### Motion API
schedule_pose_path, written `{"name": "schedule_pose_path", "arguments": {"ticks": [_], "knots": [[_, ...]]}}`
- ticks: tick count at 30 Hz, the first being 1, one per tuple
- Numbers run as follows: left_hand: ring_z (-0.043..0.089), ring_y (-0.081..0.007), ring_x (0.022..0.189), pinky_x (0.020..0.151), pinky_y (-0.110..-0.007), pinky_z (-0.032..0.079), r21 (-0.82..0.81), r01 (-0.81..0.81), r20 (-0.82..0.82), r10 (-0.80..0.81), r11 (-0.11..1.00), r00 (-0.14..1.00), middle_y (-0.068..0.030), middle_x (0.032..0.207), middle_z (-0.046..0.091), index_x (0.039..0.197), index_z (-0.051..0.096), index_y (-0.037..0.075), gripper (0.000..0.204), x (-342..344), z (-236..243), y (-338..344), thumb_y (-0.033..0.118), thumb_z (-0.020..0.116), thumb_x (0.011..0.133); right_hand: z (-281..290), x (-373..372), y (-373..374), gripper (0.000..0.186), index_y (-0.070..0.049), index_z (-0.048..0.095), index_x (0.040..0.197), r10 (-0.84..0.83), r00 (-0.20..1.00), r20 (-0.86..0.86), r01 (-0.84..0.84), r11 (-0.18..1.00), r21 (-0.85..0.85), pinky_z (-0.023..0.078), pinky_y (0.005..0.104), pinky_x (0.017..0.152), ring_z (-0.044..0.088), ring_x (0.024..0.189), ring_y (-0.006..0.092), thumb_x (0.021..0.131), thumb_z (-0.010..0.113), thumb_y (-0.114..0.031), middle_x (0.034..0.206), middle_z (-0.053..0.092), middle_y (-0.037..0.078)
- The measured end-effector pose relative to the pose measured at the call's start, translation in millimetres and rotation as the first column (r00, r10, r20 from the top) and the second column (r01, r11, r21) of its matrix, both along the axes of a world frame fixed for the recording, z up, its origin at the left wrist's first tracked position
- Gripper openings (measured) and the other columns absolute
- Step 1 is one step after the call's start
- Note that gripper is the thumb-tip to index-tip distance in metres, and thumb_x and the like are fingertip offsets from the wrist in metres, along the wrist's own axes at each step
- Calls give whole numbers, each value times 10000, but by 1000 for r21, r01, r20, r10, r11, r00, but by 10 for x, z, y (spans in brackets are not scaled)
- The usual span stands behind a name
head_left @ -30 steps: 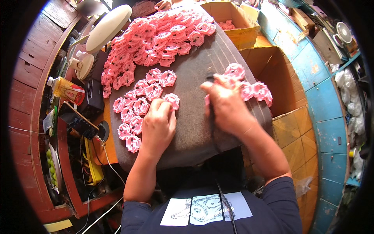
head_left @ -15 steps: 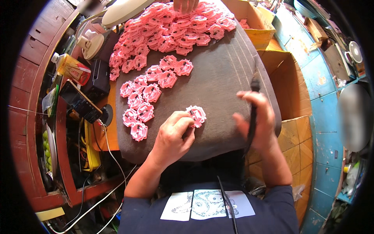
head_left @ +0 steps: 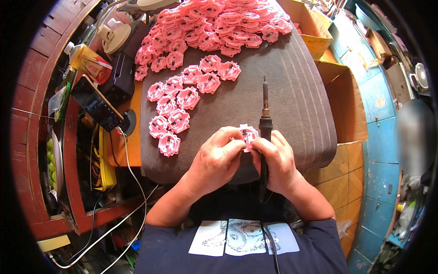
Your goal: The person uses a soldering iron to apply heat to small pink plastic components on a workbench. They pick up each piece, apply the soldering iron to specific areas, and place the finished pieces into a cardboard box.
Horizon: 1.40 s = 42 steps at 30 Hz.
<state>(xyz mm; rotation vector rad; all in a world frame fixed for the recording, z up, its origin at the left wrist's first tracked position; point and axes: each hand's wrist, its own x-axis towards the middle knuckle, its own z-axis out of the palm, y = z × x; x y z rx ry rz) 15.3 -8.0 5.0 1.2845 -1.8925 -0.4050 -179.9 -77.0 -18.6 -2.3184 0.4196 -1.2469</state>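
A pink plastic part (head_left: pixel 249 132) with small dark pieces in it is held up near the table's front edge. My left hand (head_left: pixel 214 157) is closed, pinching its left side between thumb and finger. My right hand (head_left: pixel 280 160), also closed, has thumb and fingers at its right side. The same hand grips a soldering iron (head_left: pixel 265 125) by its black handle, tip pointing away from me. To the left lie several similar pink parts (head_left: pixel 188 98) in a loose cluster. A large heap of pink parts (head_left: pixel 214 29) covers the far end of the dark table mat (head_left: pixel 292 100).
Cardboard boxes (head_left: pixel 342 105) stand along the table's right side. On the left are a phone (head_left: pixel 96 102) on a stand, a bottle with a yellow-and-red label (head_left: pixel 89 61) and a black box (head_left: pixel 119 75). White cables (head_left: pixel 137 182) hang by the table's left edge.
My right hand has come in from the right with the soldering iron and reached the pink part. My left hand has moved right with that part. The hand at the far heap is gone from view.
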Motion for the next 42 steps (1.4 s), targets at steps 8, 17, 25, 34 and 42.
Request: {"name": "schedule_pose_path", "arguments": {"ticks": [8,17,25,34,42], "knots": [[710,-311,922,804,-395,588,23,-104,-75,106,994,992,-138,1094,667,1110,750,48,278,-106,-68,11,-34,780,846,-22,70,84,514,-18,559,1327,-82,991,104,53,965,257,533,412,698,643,782,303,846,683,118,963,673,140],[709,-314,887,771,-387,583,16,-146,-95,146,989,985,-125,1008,685,1066,753,33,221,-128,-95,-3,-24,789,855,-39,32,106,503,-18,553,1320,-134,985,112,127,990,67,536,438,723,649,778,335,855,704,103,1000,680,162],[697,-322,858,768,-417,567,-4,-197,-137,194,980,971,-116,964,684,1031,765,60,179,-160,-97,-2,27,775,855,-117,39,149,509,-37,620,1268,-103,992,78,112,986,-120,563,478,851,720,973,375,786,781,-12,1172,733,193],[725,-226,834,706,-316,589,43,-213,-195,217,976,956,-103,1009,706,1054,801,54,250,-156,-75,44,-36,800,821,-123,60,150,533,-33,622,1277,-94,995,37,97,991,-93,548,476,906,722,1017,372,764,764,-10,1195,735,187],[719,-241,806,694,-339,581,-7,-241,-118,238,971,964,-118,1003,699,997,768,27,188,-157,-85,38,-28,797,819,-73,47,109,396,-24,618,1241,-72,989,126,80,995,-55,569,452,792,711,841,350,868,745,10,1053,745,166]]}}
